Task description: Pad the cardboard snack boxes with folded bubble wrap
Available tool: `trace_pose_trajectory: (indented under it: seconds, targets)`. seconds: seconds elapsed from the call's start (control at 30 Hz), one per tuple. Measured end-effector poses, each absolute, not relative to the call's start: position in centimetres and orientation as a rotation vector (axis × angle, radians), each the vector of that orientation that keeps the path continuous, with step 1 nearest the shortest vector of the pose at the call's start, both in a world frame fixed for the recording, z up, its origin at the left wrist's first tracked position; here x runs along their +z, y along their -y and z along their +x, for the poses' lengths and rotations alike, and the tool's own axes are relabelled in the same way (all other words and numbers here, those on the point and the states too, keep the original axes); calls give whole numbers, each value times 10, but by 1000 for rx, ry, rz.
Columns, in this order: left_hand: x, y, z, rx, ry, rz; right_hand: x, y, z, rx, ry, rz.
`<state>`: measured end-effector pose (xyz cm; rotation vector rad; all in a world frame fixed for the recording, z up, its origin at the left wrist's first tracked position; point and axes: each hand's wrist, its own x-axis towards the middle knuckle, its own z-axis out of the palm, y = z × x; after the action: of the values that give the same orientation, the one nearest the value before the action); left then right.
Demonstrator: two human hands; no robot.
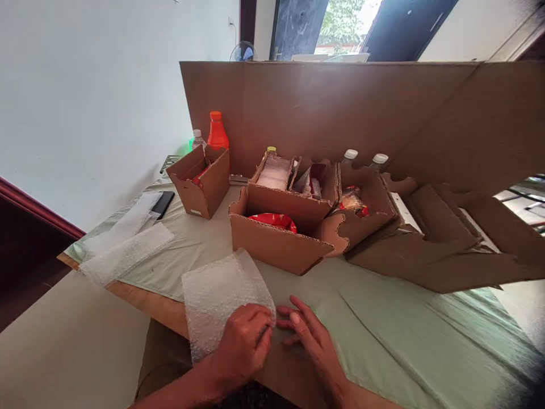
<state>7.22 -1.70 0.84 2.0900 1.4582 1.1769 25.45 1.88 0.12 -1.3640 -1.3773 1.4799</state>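
A clear bubble wrap bag lies partly on the table's near edge, its lower part hanging over. My left hand grips the bag's right edge, fingers curled over it. Just right of that edge is my right hand, fingers spread apart and holding nothing; whether a fingertip touches the bag I cannot tell. Behind the bag stands an open cardboard box with a red patterned packet inside.
More bubble wrap pieces lie left, near a black phone. Further cardboard boxes hold packets, with an orange bottle behind. A tall cardboard panel closes off the back. Large cardboard trays stand right on the green cloth.
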Motion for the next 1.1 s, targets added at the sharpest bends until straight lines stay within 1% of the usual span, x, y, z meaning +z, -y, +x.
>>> trace_pose_trajectory:
  seconds: [0.07,0.13,0.2,0.4,0.47,0.53,0.67,0.77,0.93,1.03,1.1]
  targets:
    - [9,28,83,1167,-1328,2070,5,-18,247,1576,1439,-1289]
    - [11,36,85,1149,-1235,2071,6,-17,242,1555,1489,-1251]
    - [13,42,74,1154,-1237,2087,4,-14,244,1483,1505,-1274]
    - [5,40,6,1136,-1729,1989,2,3,283,1236,1574,-1495]
    - [-1,36,-6,1087,-1815,1985,4,4,295,1109,1698,-1550]
    - [-5,32,-7,1027,-1840,2025,7,-1,304,908,1863,-1576]
    - [-6,36,11,836,-1770,2136,15,-28,311,440,2260,-1537]
    - [-3,48,27,711,-1709,2210,21,-52,308,237,2436,-1515]
    - [4,68,38,564,-1553,2231,26,-69,302,127,2340,-1574]
    - [12,69,29,607,-1514,2219,27,-48,317,99,2201,-1538]
    - [17,67,19,651,-1491,2232,26,-19,334,199,2231,-1461]
